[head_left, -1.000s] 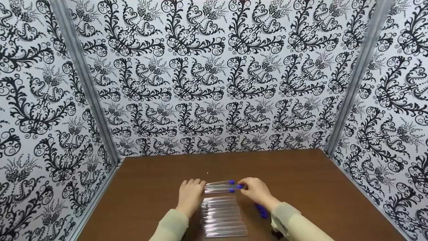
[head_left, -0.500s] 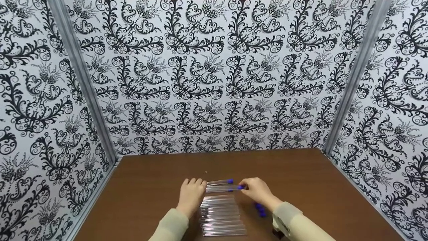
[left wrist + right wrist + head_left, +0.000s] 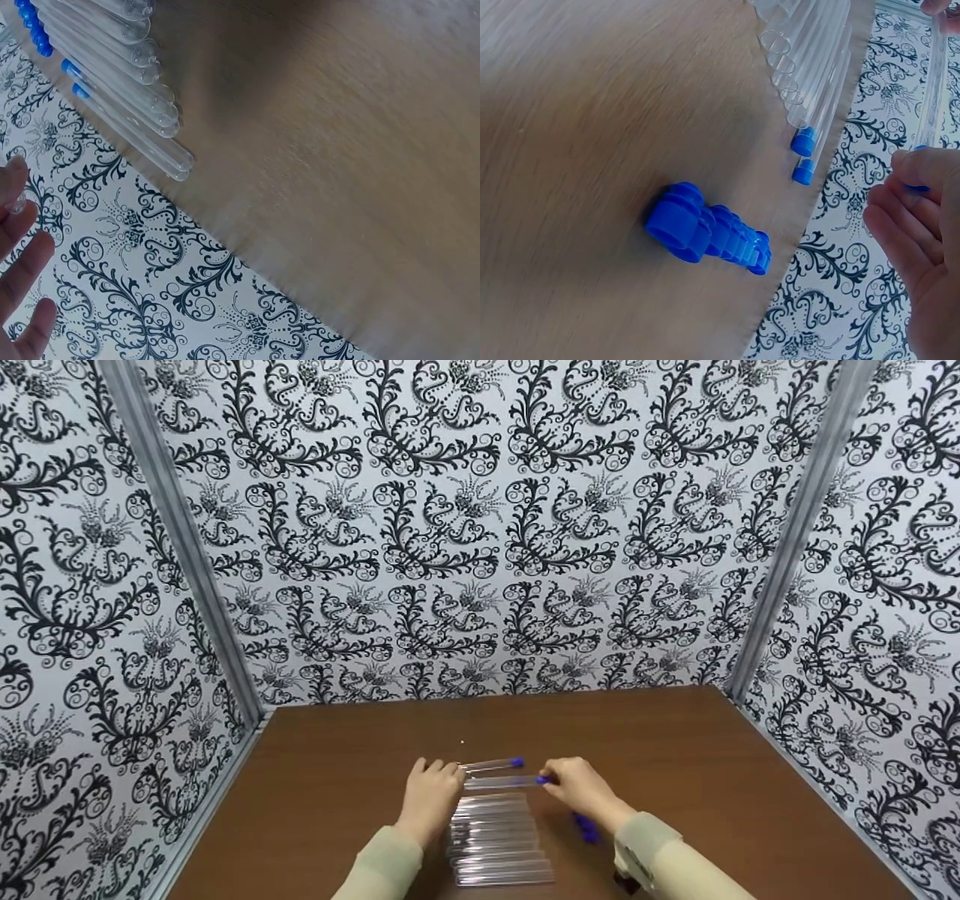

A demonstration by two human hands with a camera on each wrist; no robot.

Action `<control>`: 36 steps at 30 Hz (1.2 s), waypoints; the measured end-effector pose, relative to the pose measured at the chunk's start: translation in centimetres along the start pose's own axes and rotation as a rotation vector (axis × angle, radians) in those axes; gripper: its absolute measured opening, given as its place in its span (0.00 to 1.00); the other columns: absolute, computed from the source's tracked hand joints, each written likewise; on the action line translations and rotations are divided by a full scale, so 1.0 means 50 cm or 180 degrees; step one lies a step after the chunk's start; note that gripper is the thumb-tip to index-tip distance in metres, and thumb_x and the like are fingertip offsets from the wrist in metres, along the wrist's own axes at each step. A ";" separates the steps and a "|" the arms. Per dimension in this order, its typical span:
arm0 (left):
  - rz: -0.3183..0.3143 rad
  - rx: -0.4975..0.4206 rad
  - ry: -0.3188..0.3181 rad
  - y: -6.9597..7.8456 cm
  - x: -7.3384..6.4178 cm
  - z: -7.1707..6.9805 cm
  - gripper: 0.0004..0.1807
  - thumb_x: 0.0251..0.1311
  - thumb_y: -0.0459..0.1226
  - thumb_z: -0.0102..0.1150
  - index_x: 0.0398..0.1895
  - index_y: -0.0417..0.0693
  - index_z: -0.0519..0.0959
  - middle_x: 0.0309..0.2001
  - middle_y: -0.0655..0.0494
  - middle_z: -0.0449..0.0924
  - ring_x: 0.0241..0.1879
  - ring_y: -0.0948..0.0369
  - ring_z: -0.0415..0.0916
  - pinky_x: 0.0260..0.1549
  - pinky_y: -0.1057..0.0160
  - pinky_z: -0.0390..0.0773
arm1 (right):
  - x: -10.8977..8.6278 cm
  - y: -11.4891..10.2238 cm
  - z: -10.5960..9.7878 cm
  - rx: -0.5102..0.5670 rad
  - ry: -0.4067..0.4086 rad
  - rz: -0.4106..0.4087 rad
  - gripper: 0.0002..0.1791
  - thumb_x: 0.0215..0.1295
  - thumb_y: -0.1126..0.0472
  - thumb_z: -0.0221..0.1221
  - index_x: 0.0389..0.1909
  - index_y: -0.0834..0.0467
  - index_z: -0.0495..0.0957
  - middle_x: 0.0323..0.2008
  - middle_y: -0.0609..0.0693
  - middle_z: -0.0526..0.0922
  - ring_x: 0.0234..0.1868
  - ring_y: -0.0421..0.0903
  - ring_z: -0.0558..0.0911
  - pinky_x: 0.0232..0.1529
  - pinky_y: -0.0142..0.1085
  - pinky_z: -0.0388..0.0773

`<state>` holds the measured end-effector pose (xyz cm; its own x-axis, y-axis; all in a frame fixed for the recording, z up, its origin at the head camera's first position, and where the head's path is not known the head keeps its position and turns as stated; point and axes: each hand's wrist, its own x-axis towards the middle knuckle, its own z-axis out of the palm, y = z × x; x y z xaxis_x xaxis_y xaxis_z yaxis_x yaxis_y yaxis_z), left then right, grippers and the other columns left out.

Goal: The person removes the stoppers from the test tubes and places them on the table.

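A clear test tube (image 3: 499, 783) lies roughly level between my two hands, above the table. My left hand (image 3: 433, 795) pinches its rounded end, which shows at the fingertips in the left wrist view. At the other end, my right hand (image 3: 577, 786) pinches a blue cap (image 3: 916, 187), partly hidden by the fingers. Whether the cap is fully seated on the tube, I cannot tell. Two capped tubes lie on the table, with blue caps (image 3: 802, 141) visible in the right wrist view. Beside them is a row of uncapped test tubes (image 3: 499, 840).
Several loose blue caps (image 3: 720, 232) stand in a line on the brown table (image 3: 345, 742), right of the tubes and partly behind my right forearm in the head view. Patterned walls (image 3: 450, 547) enclose the table at the back and sides.
The held tube has shifted slightly nearer in the head view and now covers one capped tube's cap. Both hands keep their holds.
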<state>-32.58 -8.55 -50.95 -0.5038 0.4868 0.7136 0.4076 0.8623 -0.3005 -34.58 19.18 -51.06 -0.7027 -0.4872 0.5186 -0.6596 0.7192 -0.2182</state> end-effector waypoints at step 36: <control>-0.0128 -0.0291 -0.0597 -0.002 -0.005 -0.004 0.02 0.48 0.40 0.68 0.25 0.56 0.83 0.27 0.62 0.81 0.33 0.59 0.75 0.41 0.51 0.71 | -0.022 0.009 0.033 -0.0061 0.0761 -0.0290 0.12 0.47 0.72 0.71 0.26 0.59 0.77 0.26 0.49 0.81 0.27 0.45 0.82 0.29 0.34 0.79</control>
<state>-32.33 -8.78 -50.95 -0.6505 0.4769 0.5911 0.4473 0.8696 -0.2093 -34.54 19.21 -53.11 -0.5561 -0.4210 0.7166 -0.7106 0.6880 -0.1472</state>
